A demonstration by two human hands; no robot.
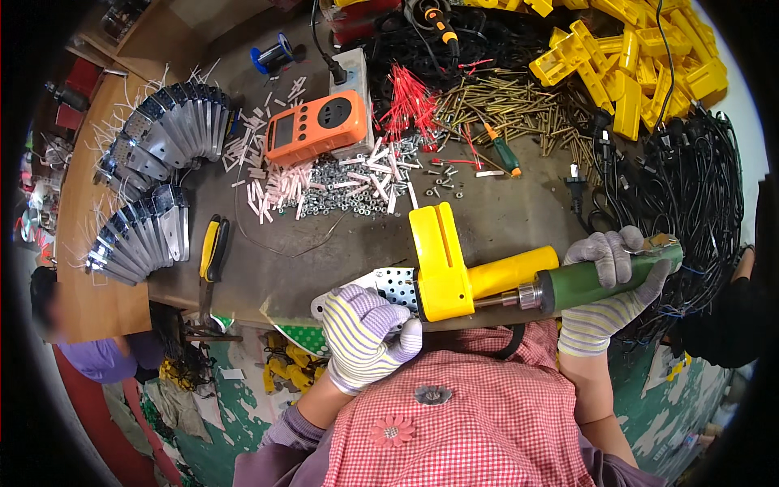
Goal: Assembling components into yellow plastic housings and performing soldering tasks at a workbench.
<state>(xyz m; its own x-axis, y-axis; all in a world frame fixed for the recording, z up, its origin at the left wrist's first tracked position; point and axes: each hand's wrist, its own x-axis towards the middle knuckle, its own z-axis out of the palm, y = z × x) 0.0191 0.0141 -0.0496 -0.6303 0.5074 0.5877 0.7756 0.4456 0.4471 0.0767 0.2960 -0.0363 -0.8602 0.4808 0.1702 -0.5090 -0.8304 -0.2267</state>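
My left hand [365,334], in a striped glove, is closed around a silver metal plate [396,286] with rows of holes. The plate's end sits against a yellow plastic housing [442,258], from which a yellow tubular handle [516,269] sticks out to the right. In a matching glove, my right hand [610,284] wraps round a green electric screwdriver [568,287] lying sideways. Its metal nose [529,297] points left, and the bit reaches the right side of the housing beside the handle. The bit's tip is hidden.
Fanned metal plates with wires [166,134] stand at left near yellow-handled pliers [213,249]. An orange meter [316,128] lies amid nuts and pale sleeves. Behind are long screws [519,105], red-wired parts [406,97] and yellow housings [641,65]. Black cables [690,187] crowd the right.
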